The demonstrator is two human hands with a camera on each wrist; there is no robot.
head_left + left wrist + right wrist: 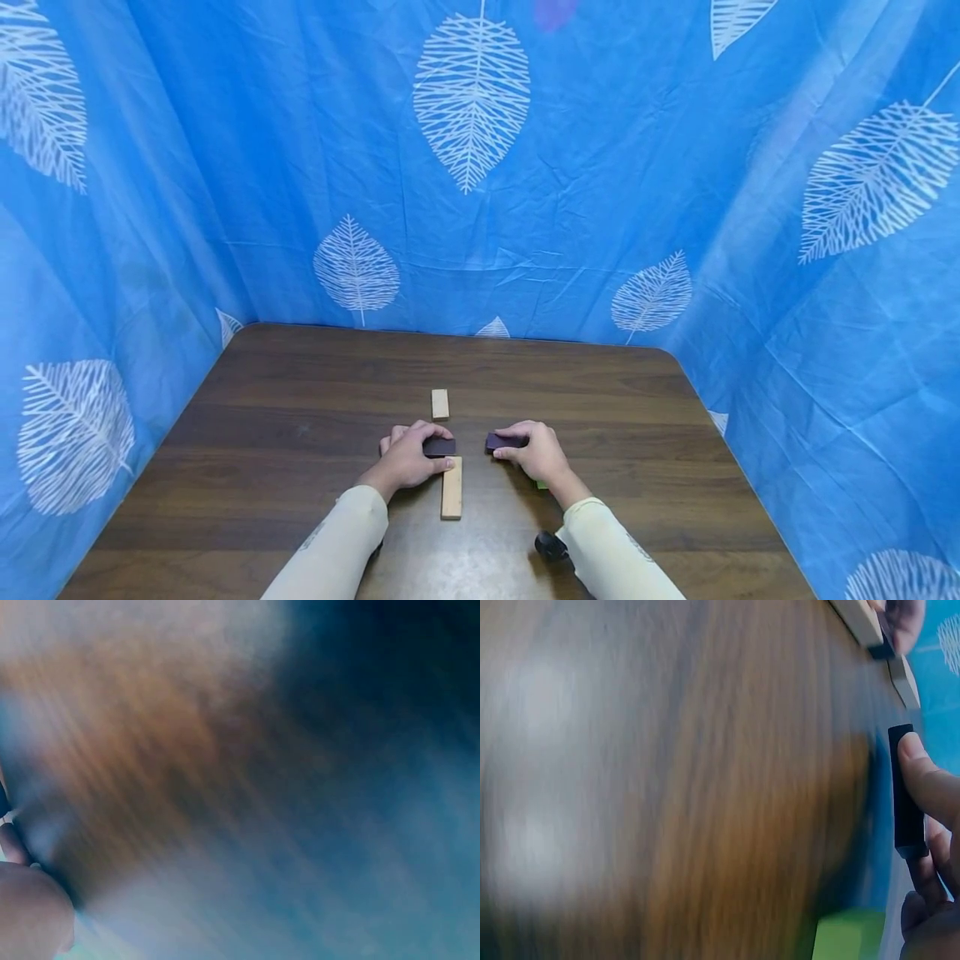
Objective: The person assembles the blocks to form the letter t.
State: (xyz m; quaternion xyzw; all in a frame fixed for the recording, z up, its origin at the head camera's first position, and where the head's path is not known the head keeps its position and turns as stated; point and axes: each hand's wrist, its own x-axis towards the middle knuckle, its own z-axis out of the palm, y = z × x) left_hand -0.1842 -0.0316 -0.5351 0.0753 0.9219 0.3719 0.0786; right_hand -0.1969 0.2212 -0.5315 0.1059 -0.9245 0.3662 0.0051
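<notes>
My left hand [408,457] grips a dark block [441,447] between thumb and fingers. The thumb lies by the far end of a long light wooden block [452,493]; whether it touches that block I cannot tell. A shorter light wooden block [439,404] lies farther back on the table. To the right, my right hand [538,452] pinches another dark block [501,442]. In the right wrist view, the thumb presses one long face of this dark block [909,802], with fingers behind. A gap separates the two dark blocks. The left wrist view is mostly blurred.
A green object [847,936] sits on the brown wooden table [300,375] near my right wrist, mostly hidden in the head view. Next to the right sleeve is a black rounded object [551,546]. Blue cloth [487,233] with white leaf prints surrounds the table's back and sides.
</notes>
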